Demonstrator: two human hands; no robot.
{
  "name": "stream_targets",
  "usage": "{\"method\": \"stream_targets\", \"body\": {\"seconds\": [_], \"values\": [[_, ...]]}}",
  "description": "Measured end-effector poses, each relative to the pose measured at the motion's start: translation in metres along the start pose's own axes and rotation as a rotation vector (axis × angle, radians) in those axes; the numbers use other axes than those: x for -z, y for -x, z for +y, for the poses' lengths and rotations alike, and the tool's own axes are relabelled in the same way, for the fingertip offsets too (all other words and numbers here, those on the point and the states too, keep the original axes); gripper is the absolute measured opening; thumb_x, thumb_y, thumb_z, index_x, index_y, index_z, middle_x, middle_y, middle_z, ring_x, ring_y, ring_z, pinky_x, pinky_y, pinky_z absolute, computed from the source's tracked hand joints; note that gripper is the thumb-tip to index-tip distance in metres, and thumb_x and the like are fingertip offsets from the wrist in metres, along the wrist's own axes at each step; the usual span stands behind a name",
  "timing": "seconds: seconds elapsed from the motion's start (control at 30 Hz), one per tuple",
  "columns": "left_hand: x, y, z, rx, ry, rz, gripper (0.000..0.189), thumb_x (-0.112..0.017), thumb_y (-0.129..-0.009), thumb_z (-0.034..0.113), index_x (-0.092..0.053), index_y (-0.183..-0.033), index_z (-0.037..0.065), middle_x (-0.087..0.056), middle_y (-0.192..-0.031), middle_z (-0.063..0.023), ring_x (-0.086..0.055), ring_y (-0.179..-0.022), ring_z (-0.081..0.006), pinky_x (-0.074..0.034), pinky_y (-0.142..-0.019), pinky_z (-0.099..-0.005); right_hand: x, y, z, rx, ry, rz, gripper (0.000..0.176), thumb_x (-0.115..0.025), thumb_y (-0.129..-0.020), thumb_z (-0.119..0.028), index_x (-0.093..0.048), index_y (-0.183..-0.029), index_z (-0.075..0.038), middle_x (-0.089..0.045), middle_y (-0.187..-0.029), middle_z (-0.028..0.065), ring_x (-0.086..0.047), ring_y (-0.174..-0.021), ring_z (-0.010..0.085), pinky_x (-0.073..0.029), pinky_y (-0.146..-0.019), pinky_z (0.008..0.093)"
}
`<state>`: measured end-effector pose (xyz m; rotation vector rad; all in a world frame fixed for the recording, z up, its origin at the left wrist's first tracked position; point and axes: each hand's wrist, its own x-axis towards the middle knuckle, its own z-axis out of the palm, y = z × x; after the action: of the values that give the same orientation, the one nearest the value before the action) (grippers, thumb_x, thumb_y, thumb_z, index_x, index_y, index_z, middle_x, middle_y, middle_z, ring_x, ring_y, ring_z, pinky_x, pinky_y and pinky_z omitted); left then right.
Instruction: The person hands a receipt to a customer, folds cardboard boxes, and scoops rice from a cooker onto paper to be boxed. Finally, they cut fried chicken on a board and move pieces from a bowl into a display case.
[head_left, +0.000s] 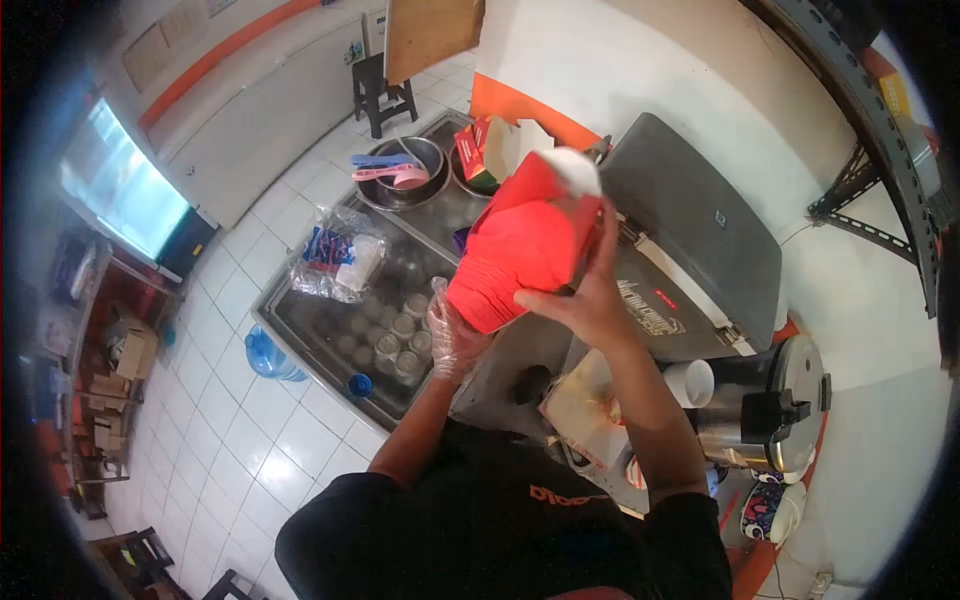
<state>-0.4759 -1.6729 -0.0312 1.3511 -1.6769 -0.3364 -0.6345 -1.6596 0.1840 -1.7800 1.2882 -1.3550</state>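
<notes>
A tall nested stack of red paper food cartons [515, 245], white on the inside at its upper end, is tilted in front of me above the metal counter [490, 385]. My left hand [455, 338], in a clear plastic glove, grips the lower end of the stack. My right hand [592, 300] is bare and holds the stack's right side, thumb in front and fingers partly hidden behind. The upper end is slightly blurred. Just left of my gloved hand stand several small glass jars [405, 345] in the counter's recessed tray.
A clear plastic package [340, 255] lies at the counter's left edge. Behind it sit a metal bowl [400, 165] with pink and blue utensils and a red box [490, 150]. To the right are a grey cooler [690, 220] and a large steel pot [745, 410].
</notes>
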Motion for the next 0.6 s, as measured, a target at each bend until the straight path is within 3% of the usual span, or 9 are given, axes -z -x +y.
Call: {"method": "stream_targets", "body": {"seconds": [0.1, 0.13, 0.27, 0.33, 0.43, 0.5, 0.53, 0.6], "values": [[-0.005, -0.002, -0.008, -0.083, -0.027, 0.055, 0.12, -0.084, -0.057, 0.044, -0.01, -0.141, 0.0, -0.041, -0.119, -0.0237, -0.045, -0.106, -0.0386, -0.039, -0.089, -0.0465, 0.005, -0.004, -0.014, 0.119, 0.123, 0.097, 0.129, -0.088, -0.057, -0.016, 0.006, -0.145, -0.011, -0.027, -0.14, 0.0184, -0.03, -0.131, 0.0273, -0.026, -0.108, 0.0415], [-0.002, -0.001, -0.005, -0.077, -0.031, 0.053, 0.12, -0.084, -0.057, 0.044, -0.01, -0.141, 0.0, -0.041, -0.119, -0.0237, -0.045, -0.106, -0.0386, -0.039, -0.089, -0.0465, 0.005, -0.01, -0.023, 0.183, 0.043, 0.104, 0.122, -0.085, -0.06, -0.015, 0.002, -0.146, -0.011, -0.025, -0.141, 0.0185, -0.031, -0.13, 0.0276, -0.026, -0.108, 0.0403], [-0.004, 0.0, -0.004, 0.058, 0.016, -0.012, 0.12, -0.084, -0.057, 0.041, -0.01, -0.142, 0.0, -0.04, -0.121, -0.025, -0.044, -0.108, -0.0399, -0.039, -0.091, -0.0449, -0.005, -0.023, -0.008, 0.1, 0.084, 0.119, 0.102, -0.076, -0.07, -0.007, -0.008, -0.145, -0.01, -0.035, -0.136, 0.016, -0.039, -0.124, 0.0254, -0.033, -0.103, 0.0374], [-0.004, 0.0, -0.009, 0.122, 0.049, -0.039, 0.12, -0.084, -0.056, 0.038, -0.01, -0.142, 0.0, -0.039, -0.123, -0.0261, -0.043, -0.11, -0.0407, -0.039, -0.093, -0.0446, -0.01, -0.023, -0.001, 0.077, -0.029, 0.104, 0.102, -0.077, -0.07, -0.011, -0.007, -0.145, -0.008, -0.034, -0.136, 0.0186, -0.04, -0.123, 0.0268, -0.032, -0.104, 0.0383], [-0.013, -0.005, -0.021, 0.099, 0.182, -0.07, 0.12, -0.084, -0.055, 0.037, -0.009, -0.143, 0.0, -0.039, -0.124, -0.027, -0.042, -0.111, -0.0414, -0.038, -0.093, -0.0449, -0.009, -0.017, 0.004, 0.03, -0.175, 0.08, 0.11, -0.079, -0.069, -0.016, 0.0, -0.146, -0.009, -0.029, -0.139, 0.0215, -0.038, -0.125, 0.0278, -0.031, -0.105, 0.0411], [-0.004, -0.008, -0.017, 0.065, 0.154, -0.063, 0.116, -0.083, -0.057, 0.035, -0.011, -0.141, 0.0, -0.041, -0.122, -0.0256, -0.044, -0.109, -0.0407, -0.039, -0.093, -0.0451, -0.009, -0.002, 0.025, 0.163, -0.403, 0.11, 0.122, -0.083, -0.065, -0.019, 0.009, -0.145, -0.012, -0.021, -0.144, 0.0214, -0.033, -0.129, 0.028, -0.031, -0.105, 0.0428], [0.005, -0.013, -0.008, 0.029, 0.137, -0.056, 0.111, -0.081, -0.058, 0.033, -0.014, -0.14, 0.0, -0.044, -0.121, -0.0241, -0.045, -0.108, -0.04, -0.039, -0.092, -0.0452, -0.009, 0.006, 0.053, 0.224, -0.31, 0.075, 0.135, -0.088, -0.057, -0.023, 0.014, -0.144, -0.013, -0.014, -0.146, 0.0207, -0.028, -0.132, 0.0285, -0.031, -0.105, 0.0436], [0.014, -0.017, 0.001, -0.016, 0.128, -0.045, 0.107, -0.08, -0.06, 0.031, -0.016, -0.139, 0.0, -0.046, -0.119, -0.0227, -0.047, -0.106, -0.0394, -0.04, -0.092, -0.0454, -0.038, 0.034, 0.084, -0.023, -0.531, 0.02, 0.139, -0.09, -0.053, -0.026, 0.015, -0.143, -0.012, -0.014, -0.147, 0.0168, -0.027, -0.132, 0.0296, -0.031, -0.105, 0.0441]]}}
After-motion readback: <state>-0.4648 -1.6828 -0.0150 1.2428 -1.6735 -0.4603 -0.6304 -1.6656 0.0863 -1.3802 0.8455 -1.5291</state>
